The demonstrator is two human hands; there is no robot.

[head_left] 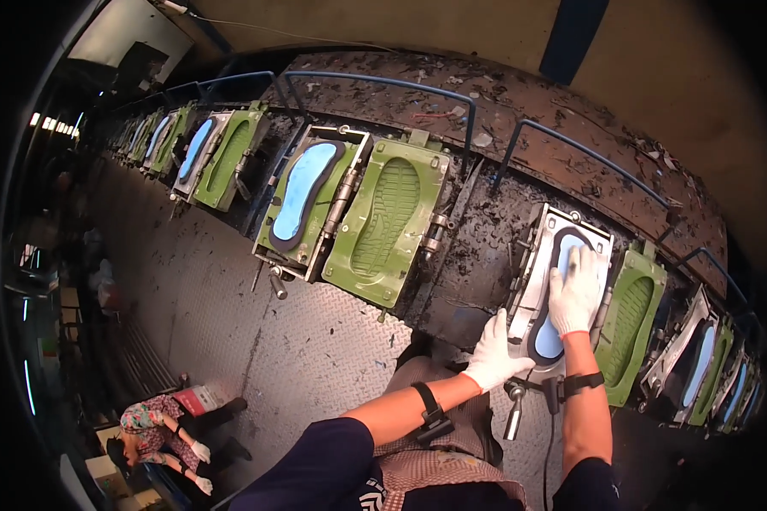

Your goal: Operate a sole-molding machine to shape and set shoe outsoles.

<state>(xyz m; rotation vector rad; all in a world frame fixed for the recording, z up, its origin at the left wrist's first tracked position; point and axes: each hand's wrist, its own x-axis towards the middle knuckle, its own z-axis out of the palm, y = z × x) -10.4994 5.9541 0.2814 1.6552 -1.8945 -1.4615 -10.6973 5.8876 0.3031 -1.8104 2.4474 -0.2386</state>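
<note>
Sole: probably light, pliant; best held by rim. Right hand flat atop, unclenched; left hand spread, ungrasping, at mould's near corner.

The grey tread-plate floor bore a raised pattern. At its lower left was a person in patterned clothing, with a red-and-white box also near that edge and cardboard boxes farther left of it. Beyond the floor lay a debris-strewn brown ledge; farther past it, a blue post stood against a tan wall.
</note>
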